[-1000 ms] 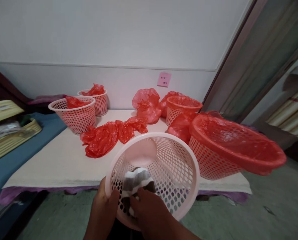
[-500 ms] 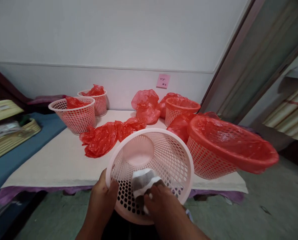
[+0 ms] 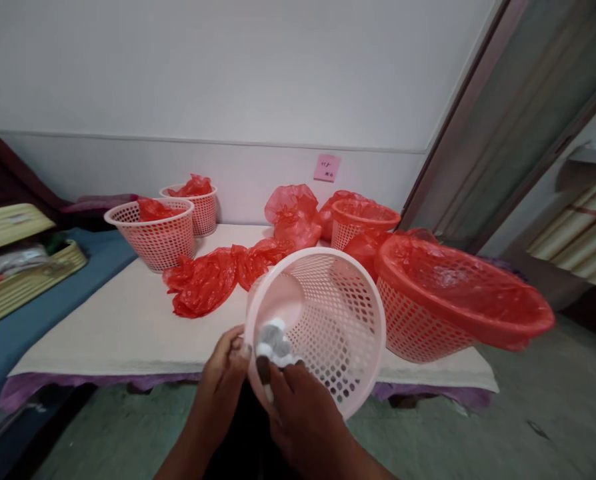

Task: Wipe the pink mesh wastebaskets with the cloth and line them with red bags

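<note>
A pale pink plastic basket (image 3: 348, 293) with a perforated wall is tilted so its mouth faces me. My left hand (image 3: 224, 373) grips its rim at the left side. Inside the mouth, my right hand (image 3: 303, 407) is closed on a grey, white and brown striped cloth (image 3: 274, 341), pressed against the basket's inner left wall. Behind the basket, a crumpled red plastic bag (image 3: 208, 280) lies on the white-covered table (image 3: 128, 327).
Two baskets with red bags inside, a nearer one (image 3: 161, 243) and a farther one (image 3: 205, 210), stand at the back left. At right are a large red-lined basket (image 3: 423, 327) and a smaller lined basket (image 3: 345, 230). A pink note (image 3: 327, 168) is on the wall.
The basket has turned, and its left rim has shifted right. My right hand has moved the cloth from the lower middle to the left inner wall.
</note>
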